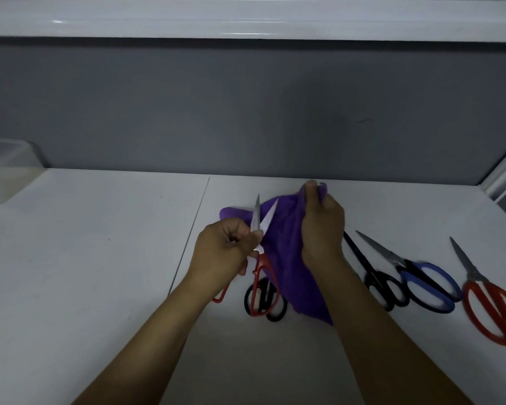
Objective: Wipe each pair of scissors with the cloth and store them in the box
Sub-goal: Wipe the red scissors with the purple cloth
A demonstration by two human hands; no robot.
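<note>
White table spans lower frame. Translucent box at left edge, well apart from both hands. Purple cloth at centre; right hand grips its bunched top. Left hand clamps red-handled scissors near pivot, blades parted over cloth's left edge. Blue-handled scissors lie lower right, apart from hands.

White table, thin seam slanting from centre toward lower left. Lying flat at lower centre: small black scissors. Further right, side by side, blades pointing up-left: long black scissors, blue-handled scissors, red-handled scissors near the right edge. Far left: translucent box.
</note>
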